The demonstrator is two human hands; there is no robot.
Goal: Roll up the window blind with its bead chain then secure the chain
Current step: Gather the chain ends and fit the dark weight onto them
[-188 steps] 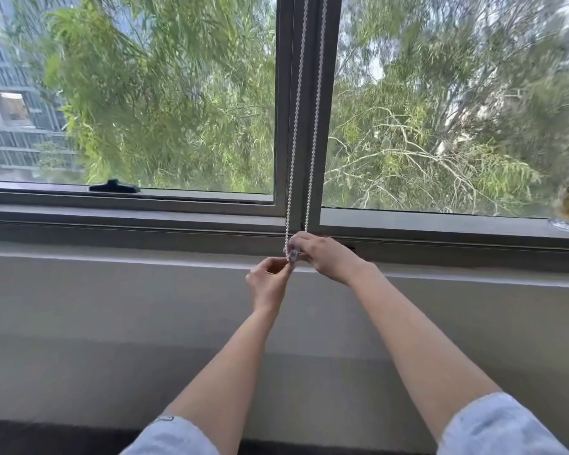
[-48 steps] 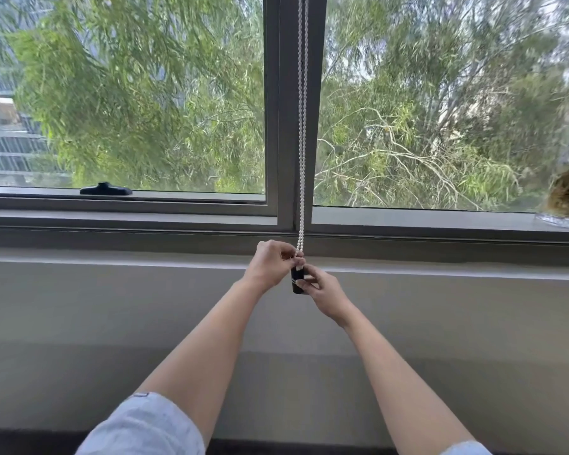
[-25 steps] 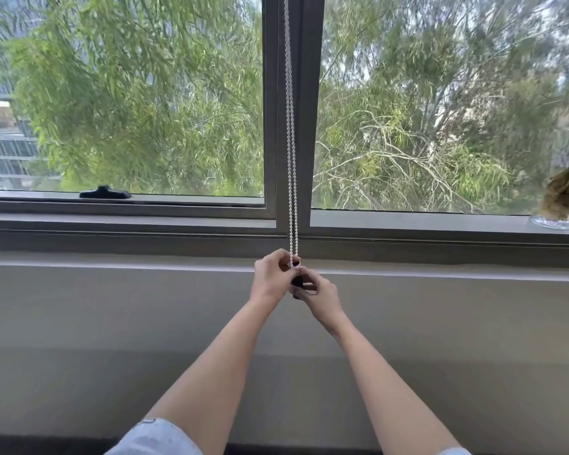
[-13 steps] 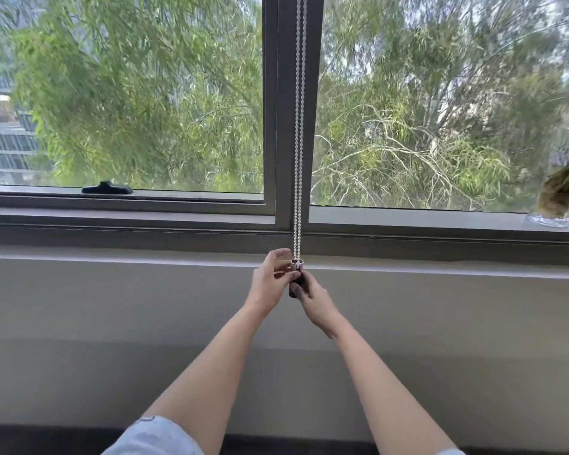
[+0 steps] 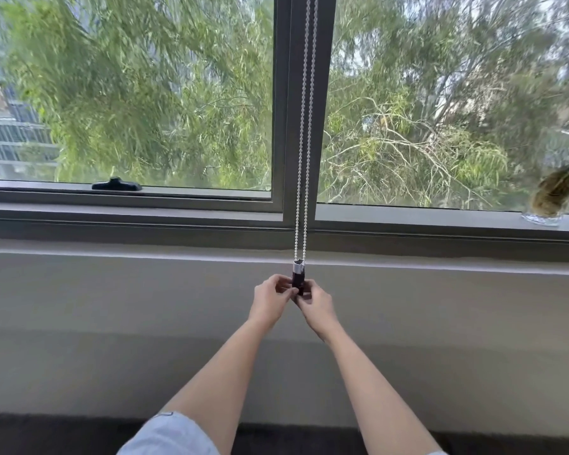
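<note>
Head view: both hands, left [image 5: 270,298] and right [image 5: 316,303], pinch the dark holder [image 5: 298,279] under the taut bead chain [image 5: 304,142] below the window frame [image 5: 304,221].

Left hand [image 5: 270,300] and right hand [image 5: 316,306] pinch the dark holder [image 5: 298,278] on the bead chain [image 5: 305,159].

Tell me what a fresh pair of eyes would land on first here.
The bead chain hangs down the centre window post, ending in a dark clip below the window ledge. The left hand and right hand both pinch that clip's lower end. A plant sits far right on that ledge.
</note>
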